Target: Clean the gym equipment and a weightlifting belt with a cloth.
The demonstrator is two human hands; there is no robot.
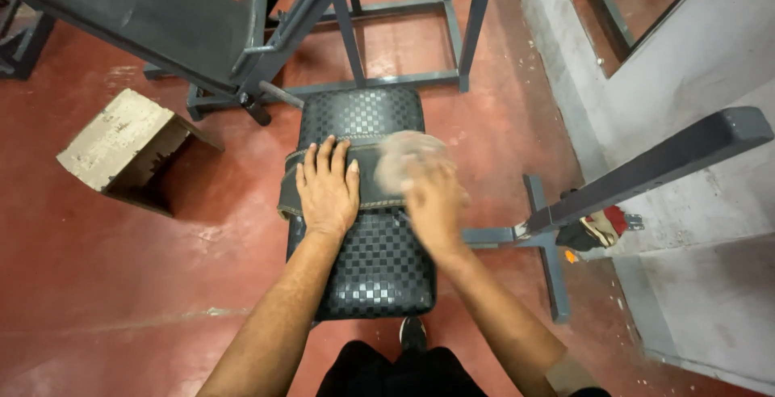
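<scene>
A dark leather belt (370, 179) lies across a black checkered padded gym seat (375, 268). My left hand (327, 187) rests flat on the belt's left part, fingers spread and pressing it down. My right hand (432, 199) is blurred with motion over the belt's right part and holds a crumpled pale cloth (408, 159) against the leather.
A grey metal bench frame (387, 42) stands ahead on the red floor. A pale wooden box (121, 142) lies tipped at the left. A padded black bar (654, 167) crosses at the right above a raised grey concrete ledge (710, 284). A red and white object (601, 227) lies by the frame foot.
</scene>
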